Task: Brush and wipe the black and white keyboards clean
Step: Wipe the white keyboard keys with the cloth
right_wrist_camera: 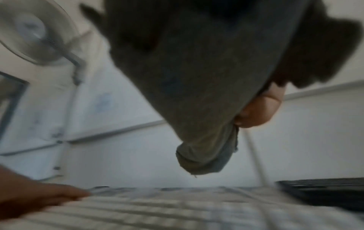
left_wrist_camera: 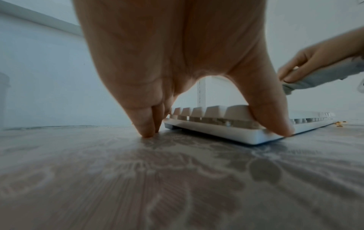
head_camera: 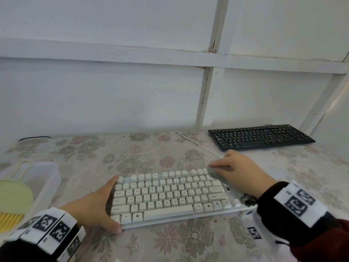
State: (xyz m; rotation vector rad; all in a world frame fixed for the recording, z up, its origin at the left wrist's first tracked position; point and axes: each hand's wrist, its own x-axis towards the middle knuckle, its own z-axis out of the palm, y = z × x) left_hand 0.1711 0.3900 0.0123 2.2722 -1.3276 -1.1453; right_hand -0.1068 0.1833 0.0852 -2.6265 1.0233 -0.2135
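Note:
The white keyboard (head_camera: pixel 170 197) lies on the floral tablecloth in front of me. My left hand (head_camera: pixel 108 203) braces its left end, with straight fingers (left_wrist_camera: pixel 145 124) down at the far corner and the thumb (left_wrist_camera: pixel 271 118) on the near corner. My right hand (head_camera: pixel 222 167) holds a folded grey cloth (head_camera: pixel 214 172) on the keyboard's far right corner. That cloth (right_wrist_camera: pixel 197 109) fills the blurred right wrist view and hides most of the fingers. The black keyboard (head_camera: pixel 260 137) lies at the back right, apart from both hands.
A clear plastic box (head_camera: pixel 43 178) stands at the left edge with a yellow-green brush (head_camera: pixel 13 201) by it. A white cable (head_camera: pixel 196 144) runs from the white keyboard toward the wall. Crumbs (head_camera: pixel 215 220) lie near the keyboard's front right. A fan (right_wrist_camera: pixel 33 31) hangs high on the wall.

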